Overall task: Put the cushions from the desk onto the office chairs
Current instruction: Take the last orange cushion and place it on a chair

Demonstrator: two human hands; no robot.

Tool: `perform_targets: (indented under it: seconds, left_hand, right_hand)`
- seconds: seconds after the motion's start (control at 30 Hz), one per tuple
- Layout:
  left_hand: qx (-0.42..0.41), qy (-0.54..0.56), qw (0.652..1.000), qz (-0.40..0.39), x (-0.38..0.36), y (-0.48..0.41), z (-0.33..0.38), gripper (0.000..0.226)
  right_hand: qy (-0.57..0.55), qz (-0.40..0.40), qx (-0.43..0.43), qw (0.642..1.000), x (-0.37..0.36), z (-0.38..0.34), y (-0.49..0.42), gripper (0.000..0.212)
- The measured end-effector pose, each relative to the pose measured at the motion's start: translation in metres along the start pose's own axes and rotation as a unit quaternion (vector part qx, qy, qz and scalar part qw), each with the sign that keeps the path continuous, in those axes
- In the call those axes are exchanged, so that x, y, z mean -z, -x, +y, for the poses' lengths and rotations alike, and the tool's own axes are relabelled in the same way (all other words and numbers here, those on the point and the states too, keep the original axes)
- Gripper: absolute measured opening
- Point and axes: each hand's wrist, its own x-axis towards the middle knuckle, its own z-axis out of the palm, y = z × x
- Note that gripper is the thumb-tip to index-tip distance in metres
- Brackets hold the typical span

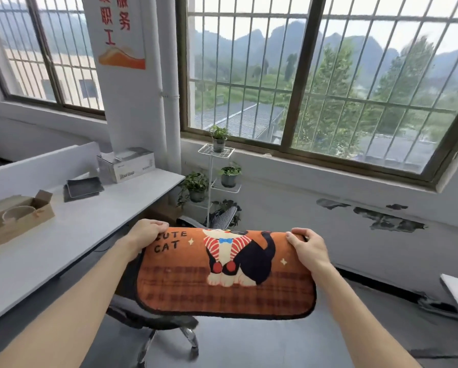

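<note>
Cushion (222,272) held outstretched; left hand (145,235), right hand (306,248) gripping far corners.

Head-worn wide-angle camera, the only view, looks forward and slightly down from above desk level, facing the barred window (328,88) on the far wall. Both forearms enter from the bottom edge. The left hand (145,233) and right hand (306,248) grip the far corners of the orange cat cushion (222,282), which fills the lower centre, nearest the lens. An office chair (153,320) sits beneath it, mostly hidden. The white desk (63,235) runs along the left side toward a plant stand (217,166) in the middle distance. The lens bows the window frames at both edges.
</note>
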Motion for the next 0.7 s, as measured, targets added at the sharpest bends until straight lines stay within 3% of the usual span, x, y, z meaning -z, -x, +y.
perform_targets:
  seconds: [0.13,0.3,0.53,0.7]
  left_hand:
    - [0.019,0.048,0.997,0.065,0.011,-0.071,0.028,0.017]
    - [0.066,0.062,0.988,0.127,0.049,-0.123,0.023,0.019]
    - [0.156,0.092,0.965,0.191,0.082,-0.199,-0.045,0.027]
    - [0.228,0.151,0.935,0.227,0.089,-0.243,-0.099,0.01]
  right_hand:
    - [0.006,-0.05,0.033,0.998,-0.049,-0.041,-0.124,0.022]
    - [0.026,-0.134,0.069,0.988,-0.133,-0.082,-0.212,0.019]
    - [0.091,-0.236,0.099,0.963,-0.279,-0.094,-0.301,0.026]
    - [0.16,-0.3,0.082,0.937,-0.372,-0.078,-0.341,0.021]
